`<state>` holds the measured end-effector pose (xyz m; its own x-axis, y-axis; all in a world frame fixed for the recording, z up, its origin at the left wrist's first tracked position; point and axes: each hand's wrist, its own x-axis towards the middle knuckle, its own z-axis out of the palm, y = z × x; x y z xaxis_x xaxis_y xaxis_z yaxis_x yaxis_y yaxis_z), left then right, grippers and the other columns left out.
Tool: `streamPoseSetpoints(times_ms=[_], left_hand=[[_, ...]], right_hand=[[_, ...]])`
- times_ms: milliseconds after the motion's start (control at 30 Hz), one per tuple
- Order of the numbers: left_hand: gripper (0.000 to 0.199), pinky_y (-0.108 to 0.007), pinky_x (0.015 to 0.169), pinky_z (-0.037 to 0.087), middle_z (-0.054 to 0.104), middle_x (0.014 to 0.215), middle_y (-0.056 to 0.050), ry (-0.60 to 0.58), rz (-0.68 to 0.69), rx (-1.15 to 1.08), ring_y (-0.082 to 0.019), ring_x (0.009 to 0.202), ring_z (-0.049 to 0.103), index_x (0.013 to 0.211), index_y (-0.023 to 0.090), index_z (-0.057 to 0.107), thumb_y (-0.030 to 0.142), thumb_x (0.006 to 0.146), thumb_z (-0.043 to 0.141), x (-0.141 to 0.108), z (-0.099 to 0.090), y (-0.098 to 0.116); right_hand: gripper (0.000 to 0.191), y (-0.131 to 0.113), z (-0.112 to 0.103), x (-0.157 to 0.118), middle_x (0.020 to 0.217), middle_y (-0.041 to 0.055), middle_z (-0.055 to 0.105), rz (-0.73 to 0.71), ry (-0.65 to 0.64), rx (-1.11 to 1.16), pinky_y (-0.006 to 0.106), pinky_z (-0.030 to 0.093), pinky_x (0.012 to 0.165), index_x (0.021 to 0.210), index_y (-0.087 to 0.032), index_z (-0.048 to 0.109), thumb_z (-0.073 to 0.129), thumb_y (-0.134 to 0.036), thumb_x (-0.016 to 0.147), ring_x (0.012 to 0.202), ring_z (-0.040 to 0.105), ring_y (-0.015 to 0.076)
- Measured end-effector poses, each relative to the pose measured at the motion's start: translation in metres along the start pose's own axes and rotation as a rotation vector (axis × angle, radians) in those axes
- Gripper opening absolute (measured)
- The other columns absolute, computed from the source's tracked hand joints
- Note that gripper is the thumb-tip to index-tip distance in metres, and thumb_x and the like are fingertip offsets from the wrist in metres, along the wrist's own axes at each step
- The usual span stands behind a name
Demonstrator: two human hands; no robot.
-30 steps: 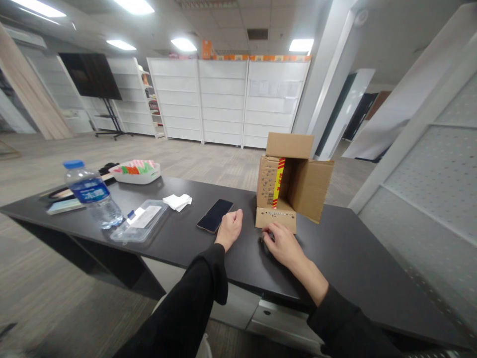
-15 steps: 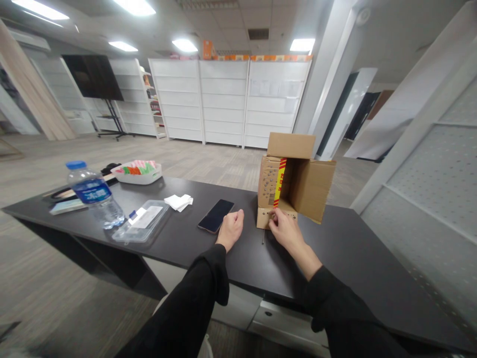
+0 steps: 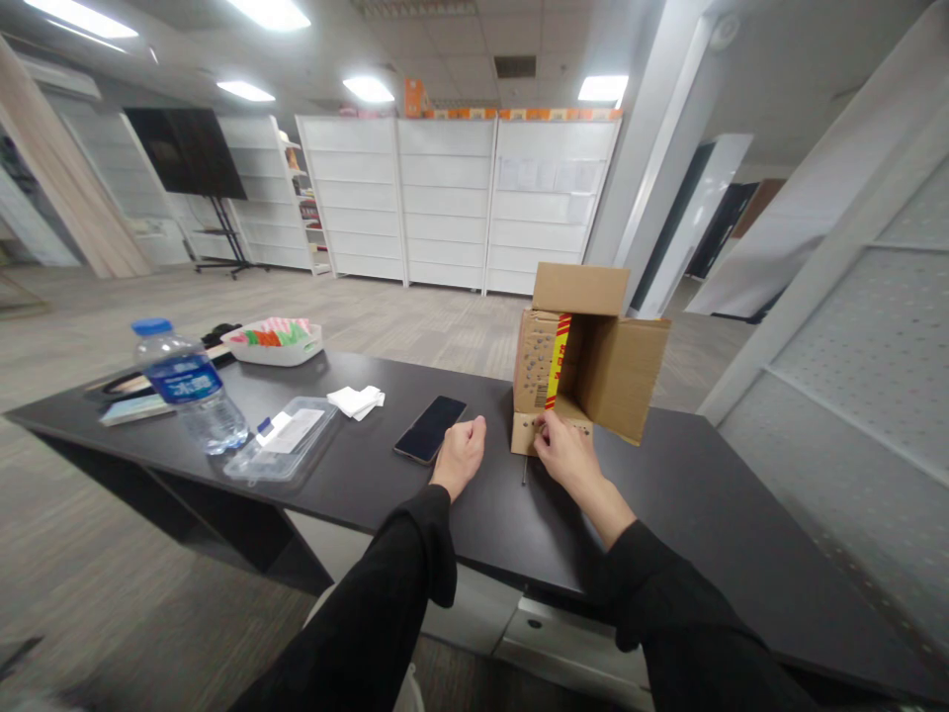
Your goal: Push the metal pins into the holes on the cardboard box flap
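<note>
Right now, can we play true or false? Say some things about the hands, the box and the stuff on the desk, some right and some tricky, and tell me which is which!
1. The right hand is at the lower flap of the cardboard box. True.
2. The cardboard box is closed up. False: its front is open, with flaps spread out.
3. The smartphone is next to the left hand. True.
4. The bottle's cap is red. False: the water bottle has a blue cap.
5. The left hand is spread flat. False: its fingers are curled in.
</note>
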<state>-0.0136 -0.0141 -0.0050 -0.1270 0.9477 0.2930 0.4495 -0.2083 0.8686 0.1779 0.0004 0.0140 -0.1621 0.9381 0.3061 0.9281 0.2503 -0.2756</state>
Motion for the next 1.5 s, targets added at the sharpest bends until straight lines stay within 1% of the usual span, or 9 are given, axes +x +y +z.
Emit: streamPoseSetpoints(times_ms=[200, 367, 667, 867, 1033, 1233, 1367, 1500], left_hand=[[0.047, -0.029, 0.055, 0.017, 0.022, 0.056, 0.005, 0.002, 0.006, 0.013, -0.009, 0.056, 0.023, 0.057, 0.021, 0.022, 0.053, 0.09, 0.032, -0.001, -0.001, 0.0], [0.047, -0.028, 0.056, 0.017, 0.021, 0.057, 0.005, 0.0, 0.006, 0.028, -0.009, 0.056, 0.024, 0.058, 0.021, 0.022, 0.053, 0.091, 0.032, -0.001, 0.0, -0.001], [0.048, -0.028, 0.056, 0.018, 0.022, 0.056, 0.005, 0.0, 0.008, 0.03, -0.009, 0.056, 0.024, 0.057, 0.021, 0.022, 0.053, 0.091, 0.031, 0.001, 0.001, -0.002], [0.047, -0.028, 0.056, 0.017, 0.022, 0.056, 0.005, -0.004, 0.012, 0.034, -0.009, 0.056, 0.024, 0.057, 0.02, 0.022, 0.052, 0.091, 0.031, 0.0, 0.001, -0.001], [0.047, -0.029, 0.056, 0.017, 0.022, 0.056, 0.005, -0.004, 0.008, 0.033, -0.009, 0.056, 0.024, 0.057, 0.021, 0.022, 0.052, 0.091, 0.031, 0.0, 0.0, -0.001], [0.047, -0.029, 0.056, 0.017, 0.021, 0.056, 0.005, -0.007, 0.007, 0.03, -0.009, 0.056, 0.024, 0.058, 0.021, 0.021, 0.052, 0.091, 0.031, 0.0, 0.001, 0.0], [0.047, -0.029, 0.056, 0.017, 0.022, 0.057, 0.005, -0.006, 0.008, 0.028, -0.009, 0.056, 0.024, 0.058, 0.021, 0.021, 0.052, 0.092, 0.032, 0.0, 0.0, 0.0], [0.047, -0.028, 0.056, 0.017, 0.022, 0.056, 0.005, -0.006, 0.004, 0.03, -0.009, 0.056, 0.024, 0.058, 0.02, 0.022, 0.052, 0.092, 0.032, 0.0, 0.0, -0.001]], right_hand=[[0.019, -0.002, -0.002, 0.003, 0.092, 0.0071, 0.069, 0.023, -0.019, -0.008, 0.031, 0.034, 0.066, 0.101, -0.021, 0.058, 0.049, -0.015, 0.086, 0.078, 0.062, 0.0217], [0.016, -0.003, -0.002, 0.005, 0.091, 0.007, 0.069, 0.025, -0.032, -0.018, 0.031, 0.032, 0.064, 0.098, -0.021, 0.056, 0.048, -0.015, 0.086, 0.077, 0.061, 0.021], [0.011, -0.005, -0.004, 0.005, 0.092, 0.0077, 0.068, 0.004, 0.003, -0.033, 0.03, 0.031, 0.064, 0.093, -0.02, 0.056, 0.048, -0.016, 0.088, 0.078, 0.061, 0.0202], [0.009, -0.008, -0.008, 0.002, 0.091, 0.0066, 0.068, 0.007, 0.016, -0.023, 0.029, 0.03, 0.063, 0.09, -0.02, 0.054, 0.049, -0.014, 0.085, 0.078, 0.06, 0.0192], [0.008, -0.009, -0.011, 0.001, 0.087, 0.0048, 0.066, -0.012, 0.056, 0.018, 0.028, 0.031, 0.063, 0.085, -0.02, 0.052, 0.05, -0.014, 0.082, 0.075, 0.058, 0.0183], [0.007, -0.007, -0.014, -0.002, 0.082, 0.0032, 0.062, -0.064, 0.107, 0.125, 0.028, 0.034, 0.066, 0.08, -0.021, 0.049, 0.049, -0.014, 0.079, 0.074, 0.056, 0.0171], [0.007, -0.007, -0.015, -0.01, 0.079, 0.0024, 0.059, -0.114, 0.109, 0.187, 0.028, 0.036, 0.066, 0.077, -0.021, 0.047, 0.048, -0.015, 0.077, 0.07, 0.053, 0.0162], [0.005, -0.005, -0.011, -0.023, 0.079, 0.0029, 0.058, -0.146, 0.098, 0.251, 0.029, 0.039, 0.068, 0.078, -0.022, 0.046, 0.046, -0.016, 0.079, 0.072, 0.053, 0.0171]])
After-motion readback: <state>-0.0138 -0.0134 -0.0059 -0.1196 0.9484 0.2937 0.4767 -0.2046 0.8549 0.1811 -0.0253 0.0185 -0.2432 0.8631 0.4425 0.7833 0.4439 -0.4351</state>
